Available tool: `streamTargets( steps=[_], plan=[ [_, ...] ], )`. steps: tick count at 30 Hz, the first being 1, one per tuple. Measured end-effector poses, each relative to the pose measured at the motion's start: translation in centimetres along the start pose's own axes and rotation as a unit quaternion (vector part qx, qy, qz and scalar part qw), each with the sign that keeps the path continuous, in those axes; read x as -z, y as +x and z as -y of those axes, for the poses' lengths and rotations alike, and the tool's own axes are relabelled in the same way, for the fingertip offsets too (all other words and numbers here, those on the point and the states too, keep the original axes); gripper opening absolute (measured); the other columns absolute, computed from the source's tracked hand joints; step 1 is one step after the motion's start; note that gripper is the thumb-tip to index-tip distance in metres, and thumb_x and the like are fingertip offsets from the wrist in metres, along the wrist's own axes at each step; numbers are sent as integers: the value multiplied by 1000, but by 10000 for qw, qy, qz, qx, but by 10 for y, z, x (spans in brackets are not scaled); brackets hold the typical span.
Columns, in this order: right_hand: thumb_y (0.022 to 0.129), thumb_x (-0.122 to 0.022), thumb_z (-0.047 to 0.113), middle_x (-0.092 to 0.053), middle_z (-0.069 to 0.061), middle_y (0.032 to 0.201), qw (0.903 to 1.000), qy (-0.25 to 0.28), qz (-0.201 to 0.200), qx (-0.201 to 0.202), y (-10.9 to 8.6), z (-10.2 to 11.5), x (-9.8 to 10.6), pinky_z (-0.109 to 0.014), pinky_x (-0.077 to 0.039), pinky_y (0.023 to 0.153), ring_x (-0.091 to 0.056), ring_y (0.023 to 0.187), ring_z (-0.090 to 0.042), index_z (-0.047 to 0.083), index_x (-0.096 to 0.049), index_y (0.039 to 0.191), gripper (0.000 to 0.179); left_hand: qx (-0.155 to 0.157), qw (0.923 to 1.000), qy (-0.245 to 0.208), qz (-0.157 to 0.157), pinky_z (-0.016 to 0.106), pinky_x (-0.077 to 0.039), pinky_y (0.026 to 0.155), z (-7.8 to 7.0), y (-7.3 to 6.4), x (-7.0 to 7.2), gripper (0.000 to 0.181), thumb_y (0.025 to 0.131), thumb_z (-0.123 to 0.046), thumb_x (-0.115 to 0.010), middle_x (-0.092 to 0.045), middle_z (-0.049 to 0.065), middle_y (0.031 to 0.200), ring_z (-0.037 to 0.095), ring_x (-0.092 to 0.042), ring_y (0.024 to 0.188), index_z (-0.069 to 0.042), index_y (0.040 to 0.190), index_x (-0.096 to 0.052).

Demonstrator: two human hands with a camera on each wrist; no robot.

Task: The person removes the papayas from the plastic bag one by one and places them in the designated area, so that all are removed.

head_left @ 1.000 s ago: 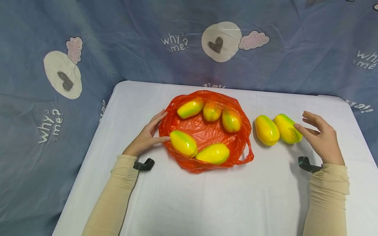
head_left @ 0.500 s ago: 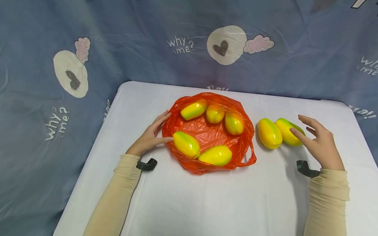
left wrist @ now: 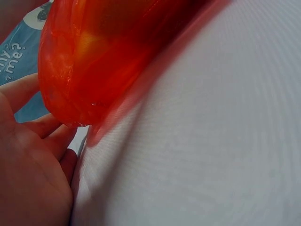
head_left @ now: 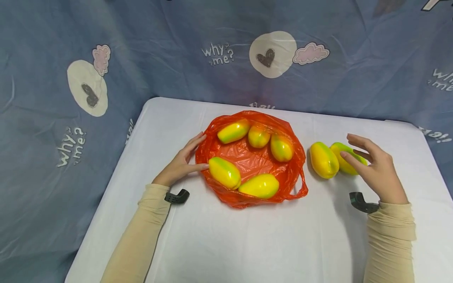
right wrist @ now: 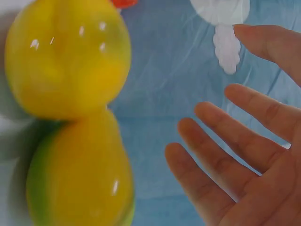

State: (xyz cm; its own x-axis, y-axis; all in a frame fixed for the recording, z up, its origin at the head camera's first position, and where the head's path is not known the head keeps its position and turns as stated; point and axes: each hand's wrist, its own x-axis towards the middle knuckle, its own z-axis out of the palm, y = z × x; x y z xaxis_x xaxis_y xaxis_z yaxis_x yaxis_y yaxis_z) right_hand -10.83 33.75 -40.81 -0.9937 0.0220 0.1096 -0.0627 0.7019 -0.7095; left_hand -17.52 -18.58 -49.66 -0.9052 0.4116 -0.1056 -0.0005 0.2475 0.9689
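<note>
A red plastic bag (head_left: 244, 157) lies open-mouthed on the table, with several glossy yellow-green, papaya-shaped fruits (head_left: 224, 173) inside. My left hand (head_left: 178, 163) rests against its left side, thumb and fingers spread along the rim. In the left wrist view the fingers (left wrist: 47, 132) lie straight beside the bag's wall (left wrist: 94, 61). Two more such fruits sit side by side to the right of the bag, a left one (head_left: 323, 160) and a right one (head_left: 340, 151). My right hand (head_left: 376, 169) hovers by the right one, partly covering it, fingers spread and holding nothing.
A white cloth covers the table (head_left: 269, 243). Behind and to the left hangs a blue printed curtain (head_left: 159, 47). The bag's handle loop (head_left: 301, 188) sticks out at its right front. Each wrist wears a black camera mount (head_left: 177, 196).
My right hand has moved left, further over the right-hand loose fruit. The head view has shifted slightly. My left hand stays at the bag's rim.
</note>
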Motion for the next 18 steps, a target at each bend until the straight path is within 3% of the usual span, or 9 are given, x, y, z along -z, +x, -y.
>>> streamTargets(
  steps=[14,18],
  plan=[
    [96,-74,20,-62,-9,144,9945,125,846,608,20,47,-22,3,-44,91,-55,117,13,20,-56,148,55,-67,10000,-1,-3,43,-15,134,1,1,0,90,86,-17,-85,-17,-18,172,8,-12,161,-37,159,-38],
    [97,-74,21,-62,-9,144,9895,98,1217,778,26,57,-31,-3,-48,95,-59,126,-4,21,-56,148,55,-92,10000,-15,1,44,-14,134,1,0,1,90,86,-16,-85,-17,-16,173,9,-12,161,-36,159,-37]
  ],
)
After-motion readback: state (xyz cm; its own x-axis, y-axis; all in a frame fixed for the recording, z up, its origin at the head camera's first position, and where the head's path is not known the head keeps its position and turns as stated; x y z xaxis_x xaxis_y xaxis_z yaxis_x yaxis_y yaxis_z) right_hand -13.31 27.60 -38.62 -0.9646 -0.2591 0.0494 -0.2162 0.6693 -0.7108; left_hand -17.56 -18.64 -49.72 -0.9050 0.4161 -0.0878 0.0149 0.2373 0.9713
